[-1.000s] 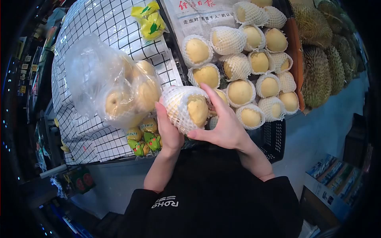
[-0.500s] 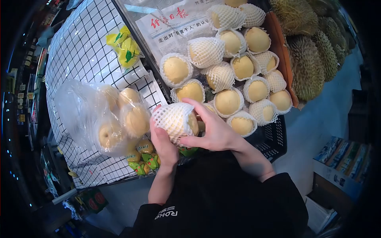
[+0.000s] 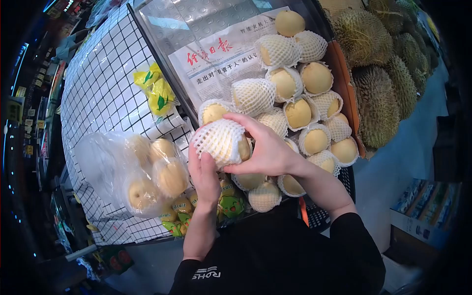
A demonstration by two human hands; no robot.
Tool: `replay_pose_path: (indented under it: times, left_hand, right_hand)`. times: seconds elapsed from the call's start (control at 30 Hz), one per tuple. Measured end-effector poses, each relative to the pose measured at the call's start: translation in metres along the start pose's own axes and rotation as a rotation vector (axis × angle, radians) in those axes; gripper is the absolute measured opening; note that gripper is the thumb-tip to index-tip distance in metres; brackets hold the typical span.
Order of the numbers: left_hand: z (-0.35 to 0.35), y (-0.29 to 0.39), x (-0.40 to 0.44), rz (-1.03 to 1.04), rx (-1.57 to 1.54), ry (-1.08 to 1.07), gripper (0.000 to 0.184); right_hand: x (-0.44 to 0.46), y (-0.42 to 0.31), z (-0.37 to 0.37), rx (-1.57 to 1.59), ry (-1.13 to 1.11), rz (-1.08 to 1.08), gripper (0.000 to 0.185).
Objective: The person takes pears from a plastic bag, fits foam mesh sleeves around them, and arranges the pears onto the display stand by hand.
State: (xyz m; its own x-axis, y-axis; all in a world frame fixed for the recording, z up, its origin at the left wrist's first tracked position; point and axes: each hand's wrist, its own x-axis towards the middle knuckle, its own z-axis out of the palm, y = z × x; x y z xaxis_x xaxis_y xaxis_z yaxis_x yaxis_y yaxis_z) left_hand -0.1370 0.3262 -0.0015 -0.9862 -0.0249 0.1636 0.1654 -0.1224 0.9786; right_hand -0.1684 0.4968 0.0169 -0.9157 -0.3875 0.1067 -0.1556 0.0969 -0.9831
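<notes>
A yellow pear in a white foam net (image 3: 220, 142) is held between my two hands, above the near left corner of the crate. My left hand (image 3: 204, 177) closes on its left side, thumb against the net. My right hand (image 3: 273, 150) wraps its right end, where bare yellow skin shows past the net. Beneath and beyond lie several more netted pears (image 3: 301, 113) in rows. A clear plastic bag (image 3: 101, 162) to the left contains several bare pears (image 3: 171, 177).
Newspaper (image 3: 216, 61) lines the dark crate. Left is a black wire rack (image 3: 105, 88) over white sheets, bearing a yellow-green packet (image 3: 156, 91). Small green-and-gold fruit packs (image 3: 230, 201) sit by the near edge. Spiky durians (image 3: 376, 105) are heaped at right.
The view has tilted, so the crate and bag appear lower and more of the far side shows. Both hands still hold the netted pear, now over a different part of the pear rows.
</notes>
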Motion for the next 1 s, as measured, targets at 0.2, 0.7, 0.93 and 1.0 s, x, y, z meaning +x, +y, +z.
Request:
replay_pose_path:
  times: [0.2,0.7,0.93,1.0]
  left_hand:
    - [0.017,0.013,0.073,-0.065,-0.006,0.001,0.053]
    - [0.04,-0.05,0.154,0.126,0.688,-0.127,0.056]
    - [0.044,-0.033,0.149,-0.028,0.858,-0.163,0.061]
    - [0.043,-0.031,0.143,-0.04,0.889,-0.183,0.061]
  right_hand:
    - [0.064,-0.004,-0.06,-0.48,0.095,-0.354,0.086]
    - [0.149,0.053,-0.118,-1.039,-0.049,-0.516,0.083]
    - [0.15,0.042,-0.121,-1.067,-0.203,-0.424,0.086]
    - [0.148,0.041,-0.12,-1.071,-0.226,-0.418,0.087]
